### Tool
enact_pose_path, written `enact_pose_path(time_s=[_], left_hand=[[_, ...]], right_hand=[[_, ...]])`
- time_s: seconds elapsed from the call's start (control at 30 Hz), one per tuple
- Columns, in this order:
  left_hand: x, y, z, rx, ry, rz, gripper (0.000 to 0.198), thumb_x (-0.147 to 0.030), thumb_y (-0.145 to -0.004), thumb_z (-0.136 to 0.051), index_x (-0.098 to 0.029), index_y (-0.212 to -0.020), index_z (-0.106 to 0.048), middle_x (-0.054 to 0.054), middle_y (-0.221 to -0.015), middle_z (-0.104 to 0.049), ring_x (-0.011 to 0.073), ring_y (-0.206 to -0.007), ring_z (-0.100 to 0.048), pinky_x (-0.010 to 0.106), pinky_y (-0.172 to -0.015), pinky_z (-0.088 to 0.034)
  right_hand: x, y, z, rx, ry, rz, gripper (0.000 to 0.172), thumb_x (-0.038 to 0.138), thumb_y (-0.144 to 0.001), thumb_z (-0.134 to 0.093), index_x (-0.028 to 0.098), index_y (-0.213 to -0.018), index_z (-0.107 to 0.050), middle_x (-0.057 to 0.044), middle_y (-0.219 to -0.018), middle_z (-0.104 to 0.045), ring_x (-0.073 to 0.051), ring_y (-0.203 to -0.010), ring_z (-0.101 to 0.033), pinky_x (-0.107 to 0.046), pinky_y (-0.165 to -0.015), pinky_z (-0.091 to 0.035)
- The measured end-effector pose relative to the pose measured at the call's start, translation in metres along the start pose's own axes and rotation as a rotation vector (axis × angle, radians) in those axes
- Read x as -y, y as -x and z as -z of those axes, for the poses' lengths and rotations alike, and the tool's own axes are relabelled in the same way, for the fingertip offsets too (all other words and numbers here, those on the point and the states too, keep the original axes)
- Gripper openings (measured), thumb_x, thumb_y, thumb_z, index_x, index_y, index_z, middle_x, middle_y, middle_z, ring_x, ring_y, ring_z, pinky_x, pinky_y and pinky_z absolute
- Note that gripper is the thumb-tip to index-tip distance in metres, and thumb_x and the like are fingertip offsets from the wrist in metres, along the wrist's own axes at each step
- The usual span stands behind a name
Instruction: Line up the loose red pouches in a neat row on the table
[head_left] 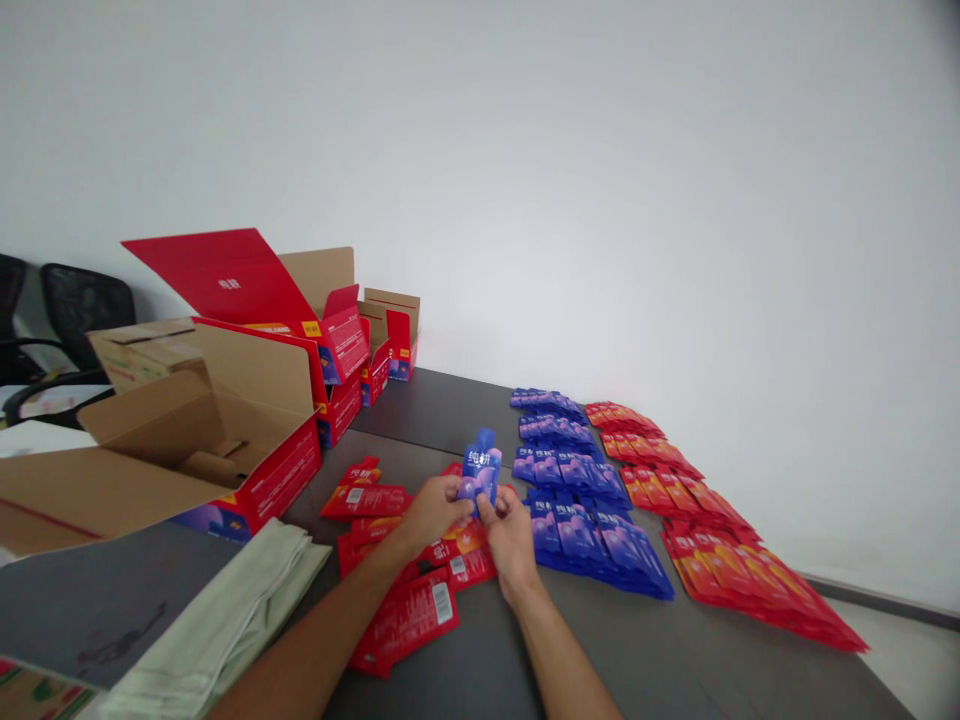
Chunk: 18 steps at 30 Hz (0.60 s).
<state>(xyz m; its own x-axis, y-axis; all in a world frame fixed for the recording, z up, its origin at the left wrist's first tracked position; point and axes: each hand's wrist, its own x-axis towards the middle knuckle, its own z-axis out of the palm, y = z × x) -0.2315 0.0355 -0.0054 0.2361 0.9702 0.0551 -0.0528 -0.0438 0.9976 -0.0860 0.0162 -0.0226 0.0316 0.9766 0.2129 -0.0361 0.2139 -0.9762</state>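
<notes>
Between my two hands is a blue pouch (481,470), held upright with its printed front toward me. My left hand (437,510) pinches its left edge, and my right hand (508,533) grips its lower right side with the thumb in front. Beneath and around my hands lies a loose pile of red pouches (412,612), some with barcodes up. Just right of my right hand, blue pouches (581,530) lie in overlapping rows. Farther right are matching rows of red pouches (739,570).
An open red cardboard box (281,475) stands at the left, with more red boxes (345,345) behind it. A folded pale green cloth (225,610) lies at the front left of the dark table (450,400). Black chairs (86,305) are at far left; a white wall rises behind.
</notes>
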Motion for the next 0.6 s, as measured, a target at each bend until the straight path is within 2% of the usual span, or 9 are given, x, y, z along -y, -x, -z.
enact_pose_path(time_s=[0.2,0.33,0.4,0.5,0.6], left_hand=[[-0.003,0.000,0.004,-0.117,-0.024,-0.009,0.018,-0.026,-0.064,-0.071,-0.015,-0.071,-0.058,-0.002,-0.060,-0.063,0.0113,-0.052,-0.057,0.022,-0.053,-0.044],[-0.006,-0.001,0.006,-0.217,-0.002,-0.099,0.028,-0.038,-0.073,-0.069,-0.014,-0.084,-0.064,0.003,-0.079,-0.070,0.0150,-0.068,-0.063,0.024,-0.062,-0.049],[-0.005,-0.003,0.008,-0.244,-0.029,-0.100,0.035,-0.043,-0.073,-0.069,-0.012,-0.088,-0.066,0.005,-0.081,-0.071,0.0166,-0.070,-0.063,0.026,-0.062,-0.049],[-0.002,-0.003,0.010,-0.215,-0.043,-0.056,0.041,-0.047,-0.070,-0.072,-0.011,-0.087,-0.068,0.005,-0.077,-0.071,0.0166,-0.066,-0.062,0.026,-0.060,-0.047],[-0.001,-0.001,0.010,-0.121,-0.016,-0.035,0.044,-0.051,-0.069,-0.072,-0.011,-0.088,-0.069,0.004,-0.077,-0.070,0.0148,-0.064,-0.060,0.025,-0.060,-0.045]], right_hand=[[0.008,0.004,-0.005,0.034,0.047,-0.018,0.033,0.050,-0.075,-0.068,0.019,-0.081,-0.061,0.002,-0.063,-0.057,-0.017,-0.059,-0.053,-0.024,-0.054,-0.043],[0.010,0.008,-0.008,0.083,0.047,-0.080,0.036,0.052,-0.074,-0.068,0.019,-0.077,-0.056,0.004,-0.060,-0.053,-0.014,-0.053,-0.048,-0.022,-0.049,-0.038],[0.012,0.010,-0.008,0.123,0.063,-0.088,0.039,0.055,-0.074,-0.068,0.019,-0.077,-0.055,0.004,-0.061,-0.052,-0.013,-0.052,-0.046,-0.021,-0.049,-0.036],[0.015,0.011,-0.008,0.141,0.107,-0.057,0.043,0.061,-0.078,-0.063,0.019,-0.076,-0.054,0.004,-0.062,-0.050,-0.013,-0.055,-0.044,-0.021,-0.050,-0.034],[0.015,0.009,-0.007,0.083,0.143,-0.020,0.048,0.065,-0.083,-0.054,0.019,-0.072,-0.051,0.004,-0.061,-0.046,-0.012,-0.055,-0.040,-0.020,-0.049,-0.031]])
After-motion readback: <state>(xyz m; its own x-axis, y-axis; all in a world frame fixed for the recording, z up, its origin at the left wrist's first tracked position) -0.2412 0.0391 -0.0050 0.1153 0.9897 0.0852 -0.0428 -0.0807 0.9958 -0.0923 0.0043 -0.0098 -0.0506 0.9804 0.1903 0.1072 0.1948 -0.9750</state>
